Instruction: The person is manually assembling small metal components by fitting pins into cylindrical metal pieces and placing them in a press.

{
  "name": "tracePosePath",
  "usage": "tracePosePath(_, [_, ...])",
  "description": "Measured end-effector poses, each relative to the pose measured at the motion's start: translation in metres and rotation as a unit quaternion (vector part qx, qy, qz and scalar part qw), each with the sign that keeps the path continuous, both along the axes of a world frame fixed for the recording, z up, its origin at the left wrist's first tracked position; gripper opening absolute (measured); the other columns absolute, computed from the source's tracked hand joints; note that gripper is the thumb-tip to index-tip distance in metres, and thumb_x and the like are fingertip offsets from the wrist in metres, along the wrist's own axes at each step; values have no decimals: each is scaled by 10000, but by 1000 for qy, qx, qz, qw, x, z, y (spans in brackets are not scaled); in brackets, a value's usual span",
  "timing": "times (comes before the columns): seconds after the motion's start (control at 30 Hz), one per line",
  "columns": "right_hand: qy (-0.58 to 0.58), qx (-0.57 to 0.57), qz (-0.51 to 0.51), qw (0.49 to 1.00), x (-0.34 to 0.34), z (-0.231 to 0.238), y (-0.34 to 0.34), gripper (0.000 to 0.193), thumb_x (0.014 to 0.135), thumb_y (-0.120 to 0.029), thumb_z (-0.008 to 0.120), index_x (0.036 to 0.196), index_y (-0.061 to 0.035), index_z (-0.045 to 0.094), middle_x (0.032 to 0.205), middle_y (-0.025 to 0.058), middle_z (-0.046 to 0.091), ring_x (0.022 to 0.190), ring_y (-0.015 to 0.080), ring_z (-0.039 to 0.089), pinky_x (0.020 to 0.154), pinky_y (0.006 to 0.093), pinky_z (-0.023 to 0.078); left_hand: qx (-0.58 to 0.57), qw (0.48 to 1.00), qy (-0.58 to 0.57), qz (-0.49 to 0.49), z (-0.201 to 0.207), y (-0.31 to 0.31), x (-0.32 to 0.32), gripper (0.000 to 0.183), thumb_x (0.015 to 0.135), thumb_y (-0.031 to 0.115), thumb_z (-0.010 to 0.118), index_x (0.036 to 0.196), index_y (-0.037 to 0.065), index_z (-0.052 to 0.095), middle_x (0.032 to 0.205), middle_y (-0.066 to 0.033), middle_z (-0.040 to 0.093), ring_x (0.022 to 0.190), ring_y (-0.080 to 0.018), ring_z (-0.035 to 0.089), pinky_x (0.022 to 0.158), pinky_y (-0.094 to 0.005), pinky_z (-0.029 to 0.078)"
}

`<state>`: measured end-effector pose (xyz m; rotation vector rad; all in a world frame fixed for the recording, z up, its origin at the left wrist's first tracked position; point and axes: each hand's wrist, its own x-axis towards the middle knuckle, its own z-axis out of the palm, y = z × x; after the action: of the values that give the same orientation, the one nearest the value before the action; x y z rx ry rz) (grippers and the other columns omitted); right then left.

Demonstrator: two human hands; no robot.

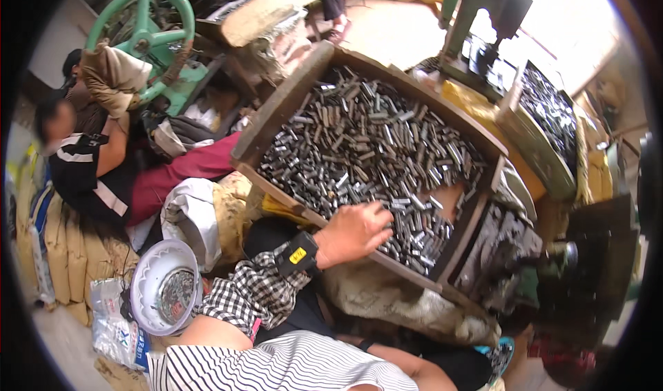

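My left hand [353,233], in a black-and-white checked sleeve with a black band at the wrist, rests over the near edge of a wooden box [276,108]. Its fingers are curled among short metal pins [359,139] heaped inside; whatever they hold is hidden. The pins are small cylinders, some shiny, some brownish. Low in the view, my right hand [349,339] shows only in part beside my lap, behind a dark wristband. Its fingers are out of sight.
A white bowl [141,301] with small metal bits stands at left. Beyond it a seated person [83,166] works by a green handwheel [143,39]. Machines stand at the back [476,18] and right [580,266]. Another tray [532,142] holds dark metal parts.
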<state>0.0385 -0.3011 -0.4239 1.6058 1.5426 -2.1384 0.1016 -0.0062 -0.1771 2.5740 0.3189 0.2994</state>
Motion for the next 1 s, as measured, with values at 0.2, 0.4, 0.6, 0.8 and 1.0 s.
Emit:
tracePosePath(0.2, [-30,0,12,999,26,3,19,224,806,-204,598,911,-6,592,839,157,645,760,286,625,661,393,494,-7,1000,15,0,2,0,-3,250,843,264,614,979,56,587,853,-109,563,783,-283,622,628,-379,516])
tracePosePath(0.4, [-54,10,5,998,35,2,28,232,812,-206,594,926,-4,594,847,156,645,773,276,626,672,385,494,-25,1000,13,4,3,0,-2,250,849,262,607,980,49,589,871,-117,562,802,-296,615,656,-397,509])
tracePosePath(0.6, [-76,15,-10,997,41,6,29,239,819,-208,590,941,-2,596,854,156,646,786,266,626,683,378,494,-31,999,17,0,5,1,-1,251,854,263,600,982,47,590,875,-122,561,812,-306,612,665,-404,506])
tracePosePath(0.8, [-89,20,-25,995,54,4,48,247,825,-210,586,956,0,599,861,155,646,799,257,627,694,370,493,-33,999,23,1,5,2,-4,265,856,276,596,998,53,584,872,-128,557,799,-306,616,650,-400,512])
tracePosePath(1.0, [-104,26,-37,994,75,11,63,256,831,-211,582,970,2,601,869,155,647,812,247,628,705,363,493,-62,998,21,-1,5,2,-4,271,838,267,617,994,51,575,851,-124,544,771,-300,619,629,-388,513])
